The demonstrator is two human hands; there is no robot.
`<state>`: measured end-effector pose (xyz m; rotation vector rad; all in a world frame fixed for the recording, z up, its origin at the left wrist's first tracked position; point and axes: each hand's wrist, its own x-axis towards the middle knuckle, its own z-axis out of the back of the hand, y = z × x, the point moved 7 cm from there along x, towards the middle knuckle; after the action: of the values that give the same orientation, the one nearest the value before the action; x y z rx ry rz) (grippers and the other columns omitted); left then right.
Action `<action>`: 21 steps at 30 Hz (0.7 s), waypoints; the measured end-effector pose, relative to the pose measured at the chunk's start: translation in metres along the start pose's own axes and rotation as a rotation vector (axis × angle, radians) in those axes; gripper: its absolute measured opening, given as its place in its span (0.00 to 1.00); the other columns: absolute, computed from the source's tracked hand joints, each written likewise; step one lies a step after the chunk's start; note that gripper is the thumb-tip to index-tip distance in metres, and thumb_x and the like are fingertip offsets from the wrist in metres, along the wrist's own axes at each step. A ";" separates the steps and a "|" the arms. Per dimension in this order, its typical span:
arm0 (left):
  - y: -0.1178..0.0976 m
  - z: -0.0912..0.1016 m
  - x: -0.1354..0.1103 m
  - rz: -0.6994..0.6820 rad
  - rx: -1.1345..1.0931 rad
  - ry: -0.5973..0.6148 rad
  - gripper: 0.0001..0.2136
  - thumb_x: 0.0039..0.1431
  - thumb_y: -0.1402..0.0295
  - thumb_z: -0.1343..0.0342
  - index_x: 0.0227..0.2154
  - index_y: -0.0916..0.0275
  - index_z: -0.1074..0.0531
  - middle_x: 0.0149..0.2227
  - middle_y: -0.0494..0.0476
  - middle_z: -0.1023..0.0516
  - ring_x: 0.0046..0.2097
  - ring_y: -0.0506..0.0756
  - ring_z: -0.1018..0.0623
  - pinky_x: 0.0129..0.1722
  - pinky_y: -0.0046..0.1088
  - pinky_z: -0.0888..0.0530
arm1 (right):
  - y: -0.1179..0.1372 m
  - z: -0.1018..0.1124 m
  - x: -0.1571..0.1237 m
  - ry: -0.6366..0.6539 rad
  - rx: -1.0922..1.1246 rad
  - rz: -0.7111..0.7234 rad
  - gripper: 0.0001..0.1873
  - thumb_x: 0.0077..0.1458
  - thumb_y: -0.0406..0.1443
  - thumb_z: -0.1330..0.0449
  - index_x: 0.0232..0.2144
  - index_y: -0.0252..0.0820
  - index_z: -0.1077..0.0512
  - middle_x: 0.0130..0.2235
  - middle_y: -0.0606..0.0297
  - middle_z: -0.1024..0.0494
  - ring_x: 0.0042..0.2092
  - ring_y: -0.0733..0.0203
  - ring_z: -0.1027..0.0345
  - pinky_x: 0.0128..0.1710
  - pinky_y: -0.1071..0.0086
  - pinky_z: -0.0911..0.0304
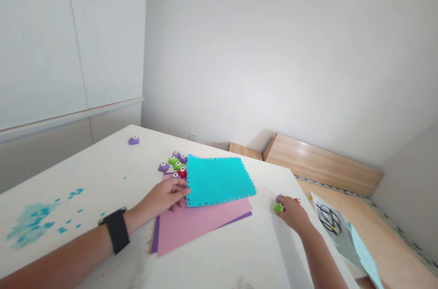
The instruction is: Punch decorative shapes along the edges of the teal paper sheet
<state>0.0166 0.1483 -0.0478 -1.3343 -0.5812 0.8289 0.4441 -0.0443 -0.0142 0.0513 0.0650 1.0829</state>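
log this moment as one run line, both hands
left hand: touching edge of punched turquoise paper sheet | right hand: holding green plastic craft punch | beneath: pink paper sheet

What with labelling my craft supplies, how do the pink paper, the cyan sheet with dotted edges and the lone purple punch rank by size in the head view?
1. Pink paper and cyan sheet: unsure, since the pink lies nearer and partly under the cyan.
2. Purple punch: clearly smallest.

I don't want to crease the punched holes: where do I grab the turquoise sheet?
Pinch the right corner of the turquoise sheet, coming from the right, inside the row of holes. That corner appears to overhang the pink sheet, so fingers can get beneath it, and it lies away from the left hand at the opposite edge.
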 end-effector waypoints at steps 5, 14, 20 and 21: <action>-0.001 -0.001 -0.002 -0.013 0.026 -0.029 0.20 0.52 0.51 0.39 0.39 0.63 0.30 0.33 0.59 0.18 0.34 0.61 0.17 0.26 0.30 0.24 | 0.055 0.034 -0.011 -0.198 0.129 0.166 0.16 0.55 0.36 0.42 0.48 0.47 0.28 0.46 0.58 0.24 0.46 0.51 0.29 0.46 0.62 0.38; 0.005 0.000 -0.004 -0.028 -0.127 -0.091 0.16 0.52 0.54 0.39 0.35 0.61 0.32 0.28 0.52 0.23 0.29 0.56 0.19 0.25 0.30 0.23 | 0.258 0.028 -0.059 -0.101 0.590 0.671 0.15 0.53 0.38 0.36 0.44 0.49 0.24 0.40 0.61 0.22 0.40 0.53 0.29 0.41 0.63 0.36; 0.008 0.002 -0.007 0.019 -0.222 -0.102 0.17 0.54 0.52 0.40 0.35 0.60 0.35 0.29 0.53 0.21 0.31 0.58 0.18 0.27 0.31 0.22 | 0.287 -0.018 -0.039 0.247 0.969 0.457 0.16 0.52 0.47 0.36 0.38 0.44 0.22 0.24 0.69 0.29 0.25 0.64 0.38 0.24 0.72 0.45; 0.007 0.002 -0.007 0.018 -0.240 -0.100 0.17 0.55 0.53 0.40 0.35 0.60 0.35 0.29 0.53 0.21 0.31 0.58 0.17 0.28 0.31 0.22 | 0.288 -0.022 -0.037 0.278 1.025 0.447 0.17 0.51 0.49 0.35 0.37 0.44 0.22 0.23 0.70 0.29 0.25 0.65 0.39 0.24 0.73 0.45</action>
<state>0.0095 0.1444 -0.0542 -1.5236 -0.7667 0.8643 0.1713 0.0582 -0.0139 0.8698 0.8899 1.3972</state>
